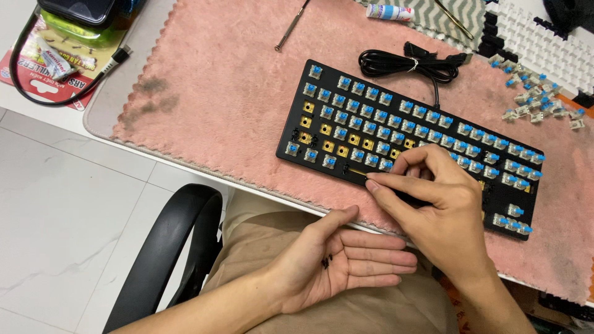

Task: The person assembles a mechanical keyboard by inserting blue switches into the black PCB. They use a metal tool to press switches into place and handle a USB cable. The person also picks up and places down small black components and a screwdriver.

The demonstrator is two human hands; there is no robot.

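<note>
Keyboard: we are working on a black keyboard (396, 133) with its keycaps off, lying on a pink fluffy mat (229, 74); rows of blue switches (371, 93) are showing, and several sockets near its left end are sitting bare with gold contacts (327, 130).
Right hand: our right hand (433, 198) is resting on the keyboard's near edge, fingers curled and pinching a thin gold-coloured tool (359, 172) whose tip is lying along the bottom row, just left of our fingertips.
Left hand: our left hand (343, 260) is lying open, palm up, over our lap just below the right hand and gripping nothing; a few small black pieces (325, 261) are sitting loose in the palm, and we cannot tell what they are.
Cable: a coiled black cable (408, 65) is lying beyond the keyboard, above the right hand, tied at its middle.
Loose switches: a scatter of pulled blue switches (532, 102) is lying up and to the right of the right hand, beside a tray of white keycaps (544, 43).
Screwdriver: a slim metal screwdriver (292, 26) is resting on the mat far above the left hand.
Chair: a black armrest (173, 247) is curving left of the left forearm.
</note>
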